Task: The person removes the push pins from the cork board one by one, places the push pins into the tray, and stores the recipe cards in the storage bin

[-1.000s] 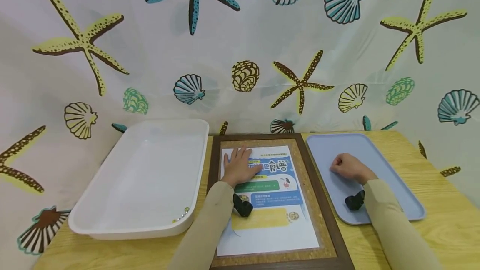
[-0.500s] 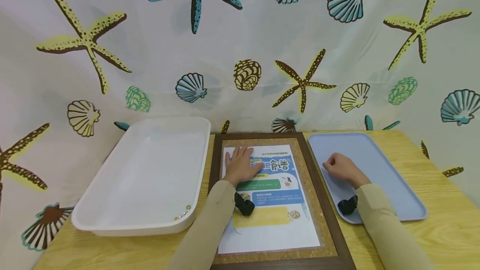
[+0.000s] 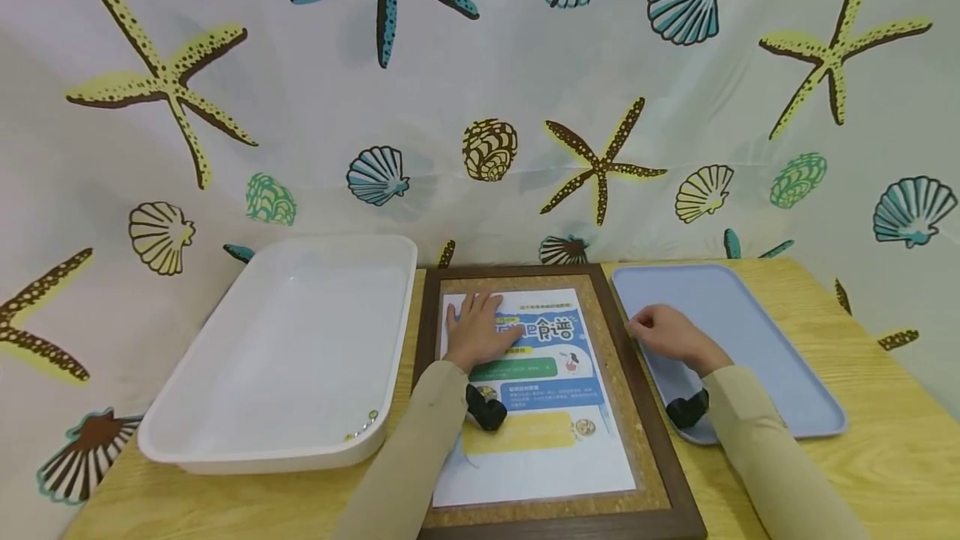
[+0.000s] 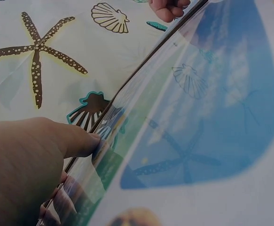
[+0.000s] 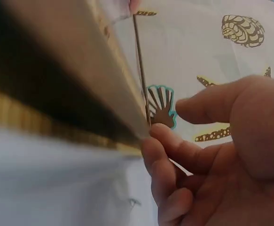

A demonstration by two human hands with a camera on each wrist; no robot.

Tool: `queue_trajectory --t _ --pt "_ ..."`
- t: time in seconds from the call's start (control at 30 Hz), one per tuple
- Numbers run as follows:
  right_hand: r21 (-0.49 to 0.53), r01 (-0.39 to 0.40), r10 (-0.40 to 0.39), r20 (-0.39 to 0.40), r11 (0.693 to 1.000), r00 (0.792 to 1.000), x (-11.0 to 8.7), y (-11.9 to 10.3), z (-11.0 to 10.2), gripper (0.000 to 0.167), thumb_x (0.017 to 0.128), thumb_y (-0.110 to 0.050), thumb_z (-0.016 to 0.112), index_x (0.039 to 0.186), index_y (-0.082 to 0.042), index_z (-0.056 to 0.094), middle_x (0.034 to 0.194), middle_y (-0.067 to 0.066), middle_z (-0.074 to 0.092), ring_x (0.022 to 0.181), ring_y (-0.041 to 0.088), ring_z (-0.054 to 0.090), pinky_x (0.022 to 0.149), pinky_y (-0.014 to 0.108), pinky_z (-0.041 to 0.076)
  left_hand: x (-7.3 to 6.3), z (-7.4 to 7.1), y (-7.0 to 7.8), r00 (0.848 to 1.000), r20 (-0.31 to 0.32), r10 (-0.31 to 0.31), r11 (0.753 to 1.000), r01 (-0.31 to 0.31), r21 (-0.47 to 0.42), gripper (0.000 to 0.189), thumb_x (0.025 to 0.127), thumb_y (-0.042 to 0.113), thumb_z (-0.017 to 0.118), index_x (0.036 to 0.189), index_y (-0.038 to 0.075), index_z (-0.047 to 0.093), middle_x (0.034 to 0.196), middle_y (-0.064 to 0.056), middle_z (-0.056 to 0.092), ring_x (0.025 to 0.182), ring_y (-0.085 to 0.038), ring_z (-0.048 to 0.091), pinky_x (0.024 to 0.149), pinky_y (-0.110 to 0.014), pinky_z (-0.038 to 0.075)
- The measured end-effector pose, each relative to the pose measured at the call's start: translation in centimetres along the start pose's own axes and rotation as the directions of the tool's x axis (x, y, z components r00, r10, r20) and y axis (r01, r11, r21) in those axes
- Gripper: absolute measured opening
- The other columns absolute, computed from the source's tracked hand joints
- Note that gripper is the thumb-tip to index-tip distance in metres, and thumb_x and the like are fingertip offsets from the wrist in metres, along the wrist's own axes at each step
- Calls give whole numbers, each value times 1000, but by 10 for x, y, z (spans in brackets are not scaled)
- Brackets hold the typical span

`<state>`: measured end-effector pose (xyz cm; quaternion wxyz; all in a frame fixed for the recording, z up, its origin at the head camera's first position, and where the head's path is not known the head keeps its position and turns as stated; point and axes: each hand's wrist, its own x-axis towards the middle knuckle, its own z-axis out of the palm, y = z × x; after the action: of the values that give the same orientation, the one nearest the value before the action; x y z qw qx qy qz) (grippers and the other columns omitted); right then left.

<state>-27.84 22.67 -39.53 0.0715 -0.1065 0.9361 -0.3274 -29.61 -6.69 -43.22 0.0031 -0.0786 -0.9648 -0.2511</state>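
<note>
My left hand (image 3: 480, 333) lies flat with spread fingers on the upper left of a printed poster (image 3: 547, 469), which carries blue, green and yellow panels. In the left wrist view the thumb (image 4: 78, 141) touches a glossy surface reflecting the backdrop. The poster sits on cork inside a dark brown wooden frame (image 3: 656, 432). My right hand (image 3: 671, 336) hovers at the frame's right side, over the tray's near-left rim. Its fingers (image 5: 167, 143) curl loosely right beside the frame's edge, thumb apart from the index finger. Nothing shows between them.
A deep white tub (image 3: 277, 348) stands left of the frame, with a few small shiny pieces (image 3: 367, 421) in its near right corner. Right of the frame lies a shallow light-blue tray (image 3: 757, 357). A shell-and-starfish cloth (image 3: 480, 65) hangs behind the wooden table (image 3: 885, 448).
My right hand has moved left from over the blue tray to the frame's right edge, and its thumb and index finger now stand apart. The left hand has stayed on the poster.
</note>
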Motion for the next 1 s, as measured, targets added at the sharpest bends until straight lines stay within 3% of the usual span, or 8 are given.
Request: queue_trajectory --t 0.23,0.37,0.53,0.73,0.87,1.0 --pt "55 -16 13 64 998 998 2 -15 6 26 95 -18 54 94 2 70 80 7 62 64 14 48 56 28 38 2 4 2 1000 7 2 1000 -2 7 70 90 49 58 146 12 40 158 -9 26 148 -34 14 116 -60 4" --pt "26 -35 33 95 999 995 2 -19 11 24 93 -17 56 94 2 71 71 4 55 59 13 45 53 27 35 -1 5 3 1000 19 -4 1000 4 3 70 89 49 58 146 12 41 158 -9 26 148 -34 14 116 -60 4" --pt "-16 -28 29 74 999 997 7 -23 17 23 88 -16 63 95 4 71 71 2 54 62 14 44 55 26 34 1 4 3 1000 10 1 1000 -1 -3 71 89 49 59 146 11 40 159 -9 25 148 -34 12 117 -60 3" --pt "-33 -17 17 15 999 1000 10 -32 24 16 85 -14 66 79 0 69 57 -4 43 51 10 38 49 23 30 4 0 3 1000 10 6 1000 -6 7 71 90 50 58 146 11 40 159 -9 24 149 -33 12 116 -60 3" --pt "-42 -48 47 -26 998 999 10 -43 30 31 91 -16 59 61 -6 60 52 -5 38 46 9 35 46 22 28 5 -1 1 1000 -1 2 1000 -2 19 71 90 50 58 146 12 41 159 -8 25 148 -33 14 116 -60 4" --pt "-22 -136 135 -40 990 990 9 -49 38 47 95 -21 56 50 -13 44 46 -5 31 41 10 30 42 23 25 2 0 -1 1000 13 -10 1000 10 9 71 89 50 58 146 11 41 159 -9 26 148 -34 14 116 -61 4"
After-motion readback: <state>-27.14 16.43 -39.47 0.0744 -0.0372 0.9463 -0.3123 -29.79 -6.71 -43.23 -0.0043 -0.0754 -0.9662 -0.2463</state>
